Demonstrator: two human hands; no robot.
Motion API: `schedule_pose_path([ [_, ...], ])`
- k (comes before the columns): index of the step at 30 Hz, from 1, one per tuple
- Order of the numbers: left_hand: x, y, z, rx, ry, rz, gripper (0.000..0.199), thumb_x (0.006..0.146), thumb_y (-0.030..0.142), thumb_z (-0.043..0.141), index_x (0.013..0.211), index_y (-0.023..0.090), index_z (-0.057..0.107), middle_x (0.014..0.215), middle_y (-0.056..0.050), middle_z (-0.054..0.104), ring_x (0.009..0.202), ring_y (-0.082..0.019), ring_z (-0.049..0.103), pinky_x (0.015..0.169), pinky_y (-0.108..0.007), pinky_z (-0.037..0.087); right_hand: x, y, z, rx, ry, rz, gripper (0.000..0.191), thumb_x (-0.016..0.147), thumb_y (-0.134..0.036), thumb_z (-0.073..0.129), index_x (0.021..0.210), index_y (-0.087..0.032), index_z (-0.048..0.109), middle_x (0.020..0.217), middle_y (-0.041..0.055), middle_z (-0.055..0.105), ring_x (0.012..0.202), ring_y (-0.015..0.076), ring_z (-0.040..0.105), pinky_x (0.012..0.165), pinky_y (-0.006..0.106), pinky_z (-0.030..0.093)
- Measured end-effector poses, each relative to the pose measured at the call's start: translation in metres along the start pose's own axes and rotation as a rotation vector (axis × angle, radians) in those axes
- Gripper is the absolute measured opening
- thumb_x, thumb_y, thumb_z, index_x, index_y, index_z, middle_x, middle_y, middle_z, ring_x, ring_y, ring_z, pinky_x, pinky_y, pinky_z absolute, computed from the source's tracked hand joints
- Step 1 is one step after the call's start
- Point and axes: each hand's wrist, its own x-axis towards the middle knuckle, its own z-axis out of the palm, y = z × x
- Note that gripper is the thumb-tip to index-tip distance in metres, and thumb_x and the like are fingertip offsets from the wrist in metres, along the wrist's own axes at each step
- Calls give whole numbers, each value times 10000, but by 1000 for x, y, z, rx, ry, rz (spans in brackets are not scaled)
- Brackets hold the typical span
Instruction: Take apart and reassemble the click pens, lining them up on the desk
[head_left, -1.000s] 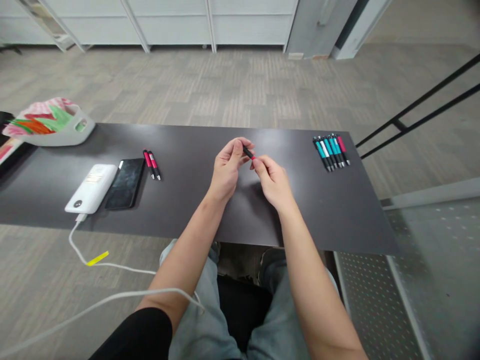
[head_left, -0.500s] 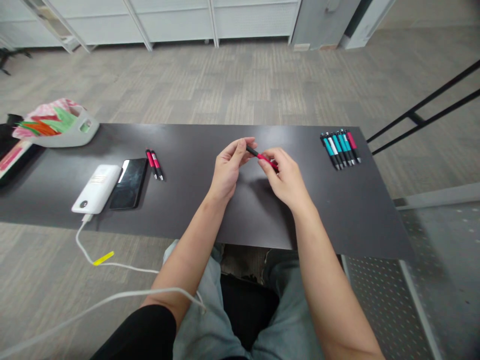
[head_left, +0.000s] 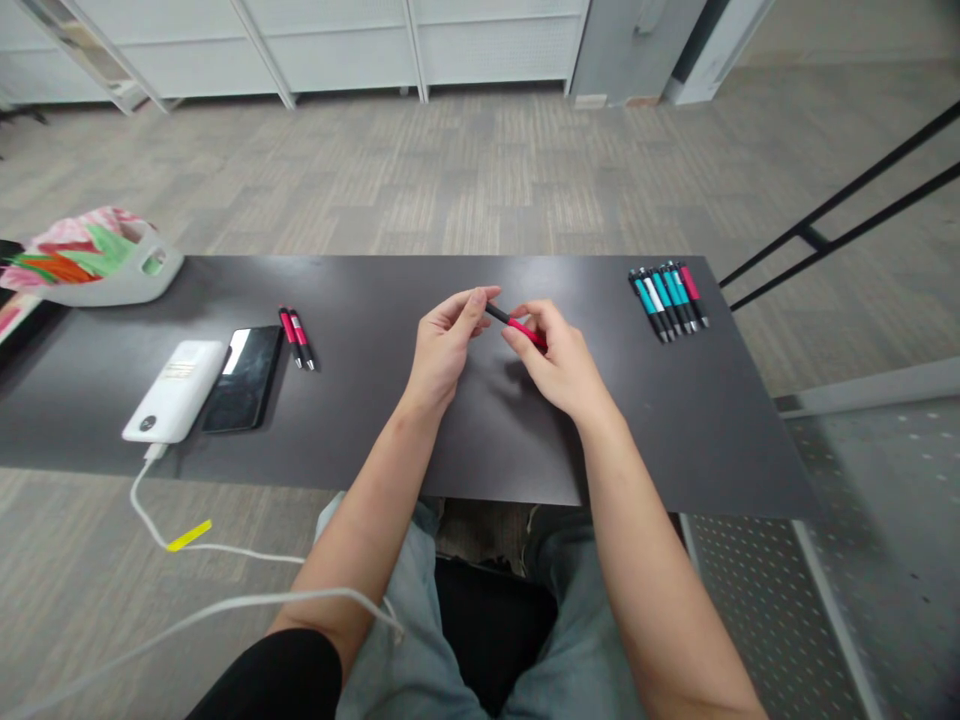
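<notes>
Between my two hands, above the middle of the dark table [head_left: 360, 420], is a red and black pen [head_left: 525, 330]. My left hand [head_left: 446, 340] pinches its black end, with the tip hidden by the fingers. Closed round the red end is my right hand [head_left: 559, 360], which covers the far part of the barrel. Two red and black pens [head_left: 298, 338] lie side by side to the left of my hands. On the right side lies a row of several pens [head_left: 669, 300], mostly teal and black, with a white one and a red one among them.
A black phone [head_left: 244, 380] lies beside a white power bank [head_left: 176, 390] with a white cable [head_left: 225, 603] running across my left arm. A white basket [head_left: 154, 270] of colourful items stands at the far left. Black metal bars [head_left: 817, 235] stand off the right edge.
The view has shifted slightly, so the table items appear a little further left and lower. Both hands keep hold of the pen in nearly the same pose.
</notes>
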Motion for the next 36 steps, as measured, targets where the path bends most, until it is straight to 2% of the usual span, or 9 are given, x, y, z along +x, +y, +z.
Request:
schedule_pose_path([
  [4,1,-2,-1,24,-1,20,322,1081,653,1077,1124,335,1045,1042,-24,927,853,-170,798,829,-296,680,3,0,2,-4,5,-48,298,1229,-626,683,1158,-355,787,1141,110,843,1154,386,812,1140,551,666],
  [10,13,12,-22,105,29,84,394,1058,722,1067,1188,351,1042,1035,-29,919,873,-199,784,853,-328,708,1,3,0,11,17,-4,207,1138,-533,799,1182,-385,660,924,15,741,931,338,739,979,508,670],
  [14,25,26,-56,373,69,152,167,1080,459,1039,1169,318,1033,1114,-60,952,992,-263,806,931,-370,668,2,11,-2,6,29,26,295,1136,-625,819,1160,-373,667,1025,50,799,1022,352,781,1030,519,686],
  [17,29,29,-81,665,14,145,95,1048,249,952,1116,292,1003,1092,-57,951,1003,-285,820,998,-399,631,4,17,-1,-4,14,23,313,1159,-648,793,1160,-354,686,1081,76,814,1094,372,803,1103,545,680],
  [21,31,24,-100,928,-90,110,70,972,257,943,990,318,972,1046,-61,943,1036,-348,834,1033,-457,603,5,19,-1,-31,-20,2,269,1166,-605,772,1149,-347,701,1097,92,831,1118,390,810,1125,558,664],
  [25,33,19,-103,1049,-128,81,50,948,311,940,983,325,973,1084,-81,913,992,-350,775,1049,-494,574,3,16,-2,-47,-45,15,263,1191,-620,728,1130,-364,726,1093,86,862,1096,393,826,1116,570,670],
  [29,33,19,-98,1111,-86,31,20,950,307,974,969,310,966,1132,-83,860,1006,-342,742,1214,-566,498,2,12,-4,-59,-54,29,329,1175,-713,777,1083,-399,749,1058,70,888,1070,398,839,1094,574,682],
  [32,32,20,-96,1093,-70,0,39,940,286,993,958,293,960,1110,-80,834,1003,-331,723,1269,-590,453,2,9,-5,-58,-69,40,342,1173,-737,774,1079,-409,763,944,46,844,985,391,829,1018,548,667],
  [36,30,20,-100,1054,-64,36,157,897,286,1053,1032,285,972,1293,-97,846,1081,-343,762,1325,-627,462,2,6,-3,-16,-115,40,300,1203,-670,751,1076,-400,782,876,20,763,925,365,788,952,496,602],
])
